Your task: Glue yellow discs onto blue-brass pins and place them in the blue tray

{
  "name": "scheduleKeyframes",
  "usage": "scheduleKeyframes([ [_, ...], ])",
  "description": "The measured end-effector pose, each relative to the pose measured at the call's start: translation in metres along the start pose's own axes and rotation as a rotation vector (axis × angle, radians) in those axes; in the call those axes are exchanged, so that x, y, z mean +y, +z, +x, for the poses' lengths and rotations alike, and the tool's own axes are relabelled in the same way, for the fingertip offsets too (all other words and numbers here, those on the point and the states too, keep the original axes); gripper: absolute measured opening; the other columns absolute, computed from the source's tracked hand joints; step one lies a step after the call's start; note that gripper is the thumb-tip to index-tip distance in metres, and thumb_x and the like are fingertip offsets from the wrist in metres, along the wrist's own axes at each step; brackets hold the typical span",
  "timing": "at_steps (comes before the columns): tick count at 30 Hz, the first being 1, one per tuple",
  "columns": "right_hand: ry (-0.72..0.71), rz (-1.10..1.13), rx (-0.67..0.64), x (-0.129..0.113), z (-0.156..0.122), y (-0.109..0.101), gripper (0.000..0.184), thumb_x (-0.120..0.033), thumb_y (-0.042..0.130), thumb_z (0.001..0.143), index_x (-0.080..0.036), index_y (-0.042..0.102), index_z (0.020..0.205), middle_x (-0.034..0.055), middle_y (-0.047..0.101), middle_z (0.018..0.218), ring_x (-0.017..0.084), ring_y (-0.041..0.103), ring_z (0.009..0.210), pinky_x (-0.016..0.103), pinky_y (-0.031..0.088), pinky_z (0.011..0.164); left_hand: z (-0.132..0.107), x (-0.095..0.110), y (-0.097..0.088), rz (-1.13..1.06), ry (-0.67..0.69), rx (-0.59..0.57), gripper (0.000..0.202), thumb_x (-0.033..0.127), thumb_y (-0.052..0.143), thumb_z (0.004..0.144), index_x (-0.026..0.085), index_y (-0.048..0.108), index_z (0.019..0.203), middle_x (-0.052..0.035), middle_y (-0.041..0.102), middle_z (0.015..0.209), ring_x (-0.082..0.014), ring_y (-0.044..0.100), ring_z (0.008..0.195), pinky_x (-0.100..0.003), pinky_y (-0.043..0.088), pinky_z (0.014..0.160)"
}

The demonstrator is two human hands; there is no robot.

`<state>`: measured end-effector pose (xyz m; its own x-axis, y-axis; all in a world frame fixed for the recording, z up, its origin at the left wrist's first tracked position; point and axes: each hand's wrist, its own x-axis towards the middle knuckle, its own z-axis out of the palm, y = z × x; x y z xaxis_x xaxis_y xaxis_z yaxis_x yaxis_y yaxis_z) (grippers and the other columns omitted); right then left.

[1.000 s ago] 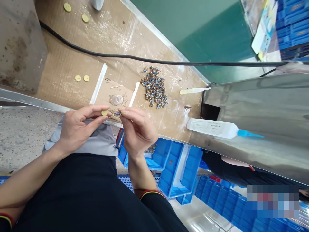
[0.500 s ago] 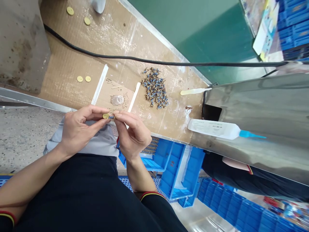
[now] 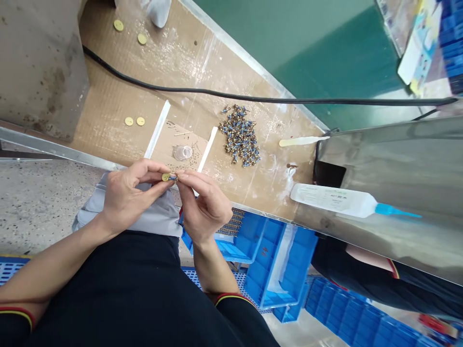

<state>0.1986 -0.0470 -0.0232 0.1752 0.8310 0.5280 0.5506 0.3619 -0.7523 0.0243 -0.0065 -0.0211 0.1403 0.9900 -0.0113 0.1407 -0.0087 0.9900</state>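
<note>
Head view: bench with brown top, seen from above; pile of small blue-and-brass parts as landmark
Left hand: left of pile, toward the body; fingers clamped with thumb on yellow disc
Right hand: on body side of pile, slightly left; fingers together with thumb, pinched on end of single blue part
Yellow disc: left of pile, toward the body, in left fingers, facing up toward the camera
Blue part: left of pile, between both hands, against or just beside yellow disc; joined or merely close, cannot tell
Clear container: left of pile, between two white strips, tiny dark bits scattered around
Thin stick: left of pile, flat on bench
Loose discs: yellow, one pair well left of pile; two more farther left, on far side
Black cable: across bench, passing just beyond pile
Pale tapered tool: right of pile, lying flat
White bottle: right of pile, toward the body, on its side, blue nozzle pointing away from pile
Blue bins: on body side of pile, lower than bench
Co-worker's dark clothing: well right of pile, on body side
</note>
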Motion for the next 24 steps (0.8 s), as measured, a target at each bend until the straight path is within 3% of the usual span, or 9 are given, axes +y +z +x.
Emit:
scheduleKeyframes([
  [4,0.0,-0.02,-0.004,-0.0008,0.0005,-0.0003,0.042,-0.004,0.085,0.104,-0.034,0.088,0.133,0.0002,0.094,0.119,0.021,0.092,0.108,0.039,0.08,0.097,0.0003,-0.0004,0.0006,-0.01,0.015,-0.002,0.029,0.013,0.101,0.093,0.029,0.087,0.113,0.0054,0.093,0.102,-0.0205,0.094,0.093,-0.017,0.074,0.073],
  [8,-0.016,-0.038,-0.012,-0.001,0.0001,-0.0011,0.045,-0.002,0.086,0.102,-0.033,0.088,0.134,0.001,0.094,0.12,0.021,0.092,0.109,0.039,0.08,0.097,0.001,0.0001,0.0006,-0.004,0.055,-0.014,0.028,0.011,0.099,0.095,0.028,0.085,0.114,0.0057,0.093,0.103,-0.0193,0.094,0.093,-0.018,0.076,0.081],
  [12,-0.041,-0.062,0.002,-0.0013,-0.0009,-0.0011,0.049,0.0,0.085,0.101,-0.034,0.088,0.136,0.0009,0.094,0.12,0.021,0.093,0.108,0.038,0.08,0.096,-0.0004,-0.0002,0.001,0.058,0.144,-0.02,0.029,0.012,0.097,0.098,0.028,0.084,0.119,0.0057,0.093,0.107,-0.0184,0.093,0.095,-0.016,0.075,0.079],
  [17,-0.063,-0.126,0.027,-0.0029,0.0003,-0.0007,0.047,-0.004,0.083,0.104,-0.036,0.087,0.138,0.0003,0.094,0.118,0.022,0.093,0.105,0.039,0.08,0.094,-0.0038,-0.0011,-0.0011,0.211,0.303,-0.041,0.032,0.015,0.087,0.109,0.03,0.079,0.136,0.0023,0.093,0.121,-0.0208,0.094,0.1,-0.027,0.079,0.094],
  [24,-0.092,-0.175,0.051,-0.0051,0.0019,0.0009,0.043,-0.004,0.084,0.104,-0.033,0.088,0.136,0.0008,0.094,0.116,0.02,0.093,0.104,0.036,0.08,0.094,-0.0027,-0.0032,0.0004,0.412,0.518,0.023,0.03,0.019,0.077,0.117,0.031,0.074,0.144,-0.0013,0.093,0.116,-0.0238,0.094,0.09,-0.032,0.078,0.077],
])
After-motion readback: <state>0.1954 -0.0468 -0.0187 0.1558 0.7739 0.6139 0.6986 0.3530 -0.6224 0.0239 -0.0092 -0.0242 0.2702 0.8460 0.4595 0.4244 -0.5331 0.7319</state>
